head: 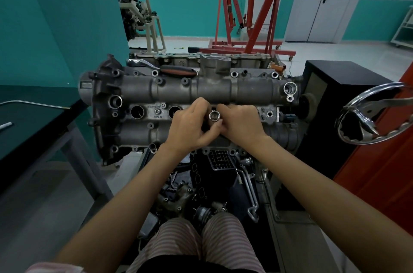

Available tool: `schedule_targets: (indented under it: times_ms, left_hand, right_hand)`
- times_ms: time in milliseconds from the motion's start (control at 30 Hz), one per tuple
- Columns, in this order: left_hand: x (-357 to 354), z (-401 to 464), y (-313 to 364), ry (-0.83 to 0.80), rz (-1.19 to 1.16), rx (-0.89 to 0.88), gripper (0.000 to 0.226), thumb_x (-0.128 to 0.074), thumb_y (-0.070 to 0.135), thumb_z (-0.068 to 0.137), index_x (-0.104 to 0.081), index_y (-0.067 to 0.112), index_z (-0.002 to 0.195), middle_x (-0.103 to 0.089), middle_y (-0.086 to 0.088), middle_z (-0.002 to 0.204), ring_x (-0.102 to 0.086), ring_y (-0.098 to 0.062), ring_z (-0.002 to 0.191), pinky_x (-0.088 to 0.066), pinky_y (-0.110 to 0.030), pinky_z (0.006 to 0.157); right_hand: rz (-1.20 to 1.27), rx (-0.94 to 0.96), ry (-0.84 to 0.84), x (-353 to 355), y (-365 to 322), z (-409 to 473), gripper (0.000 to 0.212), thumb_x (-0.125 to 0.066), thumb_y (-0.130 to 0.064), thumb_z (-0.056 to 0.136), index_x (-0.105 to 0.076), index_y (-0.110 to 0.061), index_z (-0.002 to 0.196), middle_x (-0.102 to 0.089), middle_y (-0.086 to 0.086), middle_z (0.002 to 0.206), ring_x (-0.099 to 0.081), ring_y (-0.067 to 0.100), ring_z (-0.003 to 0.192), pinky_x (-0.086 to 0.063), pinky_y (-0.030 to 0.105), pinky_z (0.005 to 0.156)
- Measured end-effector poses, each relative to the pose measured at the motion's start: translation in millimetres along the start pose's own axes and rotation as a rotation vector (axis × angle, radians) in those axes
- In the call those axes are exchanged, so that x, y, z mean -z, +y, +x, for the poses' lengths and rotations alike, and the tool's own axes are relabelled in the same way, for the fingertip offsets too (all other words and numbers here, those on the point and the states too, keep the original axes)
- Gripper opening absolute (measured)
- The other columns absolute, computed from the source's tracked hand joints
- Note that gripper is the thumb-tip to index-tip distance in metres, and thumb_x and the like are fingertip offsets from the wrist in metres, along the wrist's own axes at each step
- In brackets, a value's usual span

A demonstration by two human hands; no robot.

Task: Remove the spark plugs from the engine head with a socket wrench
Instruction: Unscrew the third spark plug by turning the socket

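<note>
Spark plugs aren't visible; both hands, left (190,123) and right (240,123), pinch a socket (214,114) with curled fingers over the engine head's (138,89) middle well. Removal seems unfinished.

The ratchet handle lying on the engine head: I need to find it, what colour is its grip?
Black with orange-red trim on the ratchet handle, head view.

Socket (214,114): only its open end showed; the lower body was covered by the fingers of the left hand (190,126) and right hand (240,124).
Engine head (138,94): middle plug wells lay hidden behind both hands; cast lettering was too small to read.
Ratchet wrench (165,68): far end was masked by a casting.
Steering wheel (371,114): cut by the right edge.
Red hoist (257,15): top was cropped.
</note>
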State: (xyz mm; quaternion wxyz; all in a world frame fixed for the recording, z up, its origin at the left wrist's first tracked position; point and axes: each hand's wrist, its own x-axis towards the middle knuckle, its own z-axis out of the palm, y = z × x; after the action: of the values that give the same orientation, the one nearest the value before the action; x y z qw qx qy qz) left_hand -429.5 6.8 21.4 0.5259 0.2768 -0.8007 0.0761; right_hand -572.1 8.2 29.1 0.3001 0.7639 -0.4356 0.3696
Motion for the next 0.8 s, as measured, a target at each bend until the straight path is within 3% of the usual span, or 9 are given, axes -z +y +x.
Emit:
schedule_targets:
  times_ms: [100, 200, 300, 433, 567, 700, 800]
  left_hand:
    - [-0.3, 0.5, 0.7, -0.006, 0.018, 0.025, 0.032, -0.048, 0.027, 0.079, -0.049, -0.003, 0.069, -0.046, -0.007, 0.057, -0.043, -0.021, 0.042, -0.033, -0.03, 0.037]
    - [-2.5, 1.4, -0.4, -0.025, 0.09, -0.002, 0.029, -0.047, 0.025, 0.079, -0.049, -0.002, 0.068, -0.049, -0.01, 0.059, -0.046, -0.026, 0.041, -0.032, -0.028, 0.035]
    - [-4.5, 1.0, -4.0, 0.003, 0.126, -0.039, 0.03, -0.05, 0.023, 0.085, -0.049, 0.002, 0.063, -0.049, -0.009, 0.058, -0.045, -0.023, 0.041, -0.032, -0.027, 0.036]
    - [-5.2, 1.5, -5.4, 0.056, 0.086, -0.048, 0.046, -0.052, 0.032, 0.092, -0.049, 0.003, 0.056, -0.048, -0.007, 0.05, -0.043, -0.021, 0.04, -0.033, -0.027, 0.038]
    - [-3.0, 1.6, -2.7, 0.017, 0.036, -0.007, 0.037, -0.055, 0.027, 0.086, -0.045, 0.004, 0.059, -0.046, -0.006, 0.055, -0.042, -0.02, 0.044, -0.034, -0.03, 0.039]
    - [-3.4, 1.7, -0.3, -0.019, 0.09, 0.028, 0.027, -0.047, 0.025, 0.081, -0.046, 0.003, 0.065, -0.048, -0.006, 0.06, -0.045, -0.022, 0.044, -0.034, -0.031, 0.036]
    - [-5.7, 2.2, -3.4, 0.021, 0.134, 0.011, 0.032, -0.051, 0.026, 0.086, -0.048, 0.006, 0.061, -0.05, -0.004, 0.055, -0.046, -0.019, 0.042, -0.032, -0.026, 0.038]
  right_hand:
    - [-0.004, -0.018, -0.004, 0.2, -1.1, -0.2, 0.032, -0.049, -0.032, 0.073, -0.054, -0.007, 0.054, -0.053, 0.006, 0.042, -0.049, 0.026, 0.031, -0.026, 0.017, 0.038]
    - [-0.014, -0.043, -0.054, 0.6, -1.2, 0.2, 0.028, -0.079, -0.02, 0.061, -0.056, -0.006, 0.055, -0.054, 0.009, 0.043, -0.05, 0.028, 0.032, -0.029, 0.018, 0.04]
    - [-0.037, -0.046, -0.091, 1.2, -3.1, 1.1, 0.027, -0.086, -0.019, 0.054, -0.062, -0.006, 0.059, -0.056, 0.008, 0.044, -0.052, 0.028, 0.033, -0.032, 0.019, 0.037]
    - [0.018, -0.054, -0.107, 0.0, -4.1, 0.6, 0.031, -0.082, -0.022, 0.061, -0.057, -0.005, 0.062, -0.056, 0.009, 0.045, -0.053, 0.028, 0.035, -0.034, 0.023, 0.036]
    - [0.069, -0.06, -0.118, 1.2, -3.5, 1.7, 0.029, -0.08, -0.018, 0.062, -0.055, -0.003, 0.065, -0.057, 0.01, 0.048, -0.054, 0.03, 0.037, -0.033, 0.024, 0.038]
    - [0.081, -0.042, -0.115, 3.9, -5.0, 2.6, 0.029, -0.048, -0.031, 0.074, -0.053, -0.003, 0.069, -0.059, 0.008, 0.054, -0.056, 0.03, 0.041, -0.032, 0.024, 0.037]
    - [0.068, -0.087, -0.118, 2.1, -3.8, 2.6, 0.026, -0.06, -0.029, 0.073, -0.054, -0.005, 0.067, -0.059, 0.009, 0.051, -0.056, 0.029, 0.041, -0.03, 0.023, 0.041]
